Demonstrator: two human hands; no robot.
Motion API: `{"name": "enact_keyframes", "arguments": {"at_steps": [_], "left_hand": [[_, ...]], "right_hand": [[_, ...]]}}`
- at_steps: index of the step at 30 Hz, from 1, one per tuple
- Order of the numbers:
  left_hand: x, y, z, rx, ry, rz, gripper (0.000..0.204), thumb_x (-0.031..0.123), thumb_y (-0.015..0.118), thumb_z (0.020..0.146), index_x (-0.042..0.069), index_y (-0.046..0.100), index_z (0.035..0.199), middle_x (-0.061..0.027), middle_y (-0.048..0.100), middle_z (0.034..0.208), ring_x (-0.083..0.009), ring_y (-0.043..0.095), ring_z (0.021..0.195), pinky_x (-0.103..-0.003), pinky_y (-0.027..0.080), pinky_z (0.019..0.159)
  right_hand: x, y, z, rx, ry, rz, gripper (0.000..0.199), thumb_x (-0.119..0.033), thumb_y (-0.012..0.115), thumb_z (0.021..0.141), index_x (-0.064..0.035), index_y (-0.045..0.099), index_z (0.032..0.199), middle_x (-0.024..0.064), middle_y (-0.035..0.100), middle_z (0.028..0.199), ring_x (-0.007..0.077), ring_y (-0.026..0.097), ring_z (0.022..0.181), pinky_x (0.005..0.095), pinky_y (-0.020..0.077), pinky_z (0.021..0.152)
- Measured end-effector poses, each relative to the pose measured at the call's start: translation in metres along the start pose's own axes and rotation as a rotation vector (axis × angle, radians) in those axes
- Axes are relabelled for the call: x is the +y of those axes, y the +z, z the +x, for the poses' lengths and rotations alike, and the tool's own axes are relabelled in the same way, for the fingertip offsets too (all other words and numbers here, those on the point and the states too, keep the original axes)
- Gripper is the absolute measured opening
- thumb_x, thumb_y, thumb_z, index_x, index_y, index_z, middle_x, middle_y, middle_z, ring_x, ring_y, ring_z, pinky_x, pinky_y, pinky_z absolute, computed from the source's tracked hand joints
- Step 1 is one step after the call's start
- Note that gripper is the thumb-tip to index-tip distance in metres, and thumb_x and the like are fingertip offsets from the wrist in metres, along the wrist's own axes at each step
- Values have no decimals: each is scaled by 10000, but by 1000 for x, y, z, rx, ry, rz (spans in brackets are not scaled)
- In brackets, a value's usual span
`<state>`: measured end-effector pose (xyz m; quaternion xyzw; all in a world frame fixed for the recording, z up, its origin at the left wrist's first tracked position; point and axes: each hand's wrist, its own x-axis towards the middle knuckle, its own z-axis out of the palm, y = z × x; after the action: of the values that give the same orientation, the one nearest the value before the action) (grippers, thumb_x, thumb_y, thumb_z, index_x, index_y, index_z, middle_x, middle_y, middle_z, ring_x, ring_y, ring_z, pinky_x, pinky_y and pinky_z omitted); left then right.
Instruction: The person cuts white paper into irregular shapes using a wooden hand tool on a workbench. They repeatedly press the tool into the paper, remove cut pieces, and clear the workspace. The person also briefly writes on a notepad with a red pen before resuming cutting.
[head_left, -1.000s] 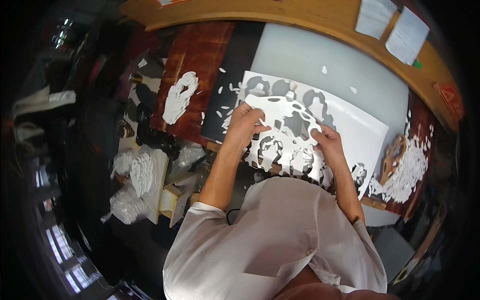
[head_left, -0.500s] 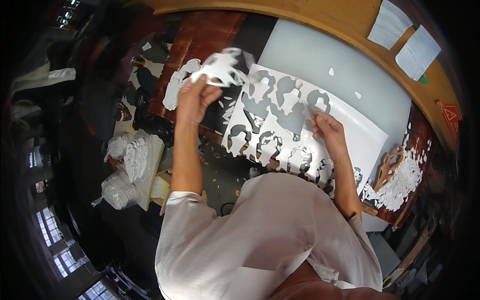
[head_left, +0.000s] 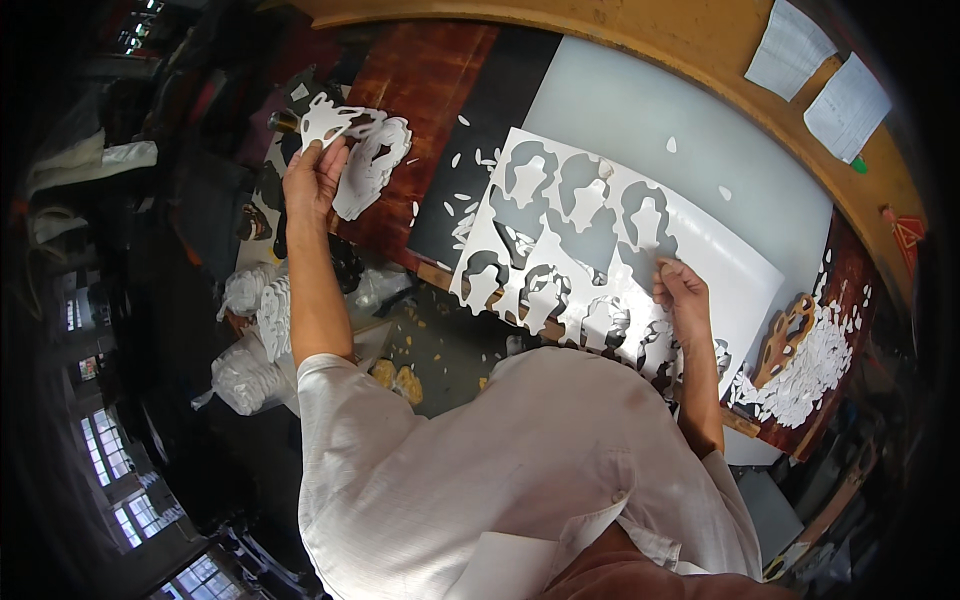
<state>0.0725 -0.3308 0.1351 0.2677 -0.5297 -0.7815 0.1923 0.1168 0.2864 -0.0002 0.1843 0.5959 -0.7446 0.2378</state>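
Note:
My left hand [head_left: 313, 178] is stretched far to the left and holds a white cut-out paper shape [head_left: 333, 120] above a pile of similar white cut-outs [head_left: 372, 165] on the dark red table. My right hand [head_left: 682, 293] rests with closed fingers on a large white sheet [head_left: 730, 265] full of figure-shaped holes, pressing it near its middle. The sheet lies on a grey mat [head_left: 650, 120] and hangs over the table's front edge.
A black mat [head_left: 478, 150] with small white scraps lies left of the grey one. A heap of white offcuts [head_left: 810, 365] and a brown wooden template [head_left: 785, 335] sit at the right. Two paper notes [head_left: 820, 75] hang on the yellow wall. White bags [head_left: 255, 330] lie below the table.
My left hand has lifted a cut-out from the sheet and carried it left over the pile. My right hand stays on the sheet.

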Motion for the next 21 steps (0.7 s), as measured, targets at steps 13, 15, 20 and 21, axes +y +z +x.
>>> {"name": "enact_keyframes", "arguments": {"at_steps": [13, 15, 20, 21], "left_hand": [[-89, -109, -6, 341, 105, 1744, 1021, 565, 713, 926, -162, 315, 1522, -402, 497, 1469, -532, 511, 1363, -539, 464, 1124], [-111, -59, -37, 88, 486, 1595, 921, 494, 700, 958, -150, 376, 1532, -415, 520, 1439, -549, 519, 1336, -523, 391, 1183], [-185, 118, -165, -555, 393, 995, 364, 126, 655, 1013, 19, 661, 1361, -167, 680, 1362, -290, 631, 1269, -395, 474, 1095], [-208, 157, -186, -700, 336, 961, 342, 101, 654, 1000, 5, 670, 1328, -173, 679, 1365, -314, 628, 1282, -410, 468, 1113]], "right_hand": [[3, -90, -43, 264, -191, -116, 301, -197, 667, 1049, 38, 709, 1233, 16, 684, 894, 105, 594, 753, 274, 482, 701], [-7, -134, -65, 462, -341, -40, 289, -176, 667, 1052, 40, 705, 1241, 11, 676, 880, 100, 584, 757, 265, 484, 710], [-19, -208, -106, 914, -437, -889, 513, -235, 815, 909, 20, 678, 1332, 204, 670, 1282, 294, 656, 1165, 386, 547, 965], [-13, -211, -106, 869, -345, -882, 621, -301, 853, 855, 16, 667, 1356, 276, 609, 1363, 360, 610, 1254, 416, 522, 1025]]}}
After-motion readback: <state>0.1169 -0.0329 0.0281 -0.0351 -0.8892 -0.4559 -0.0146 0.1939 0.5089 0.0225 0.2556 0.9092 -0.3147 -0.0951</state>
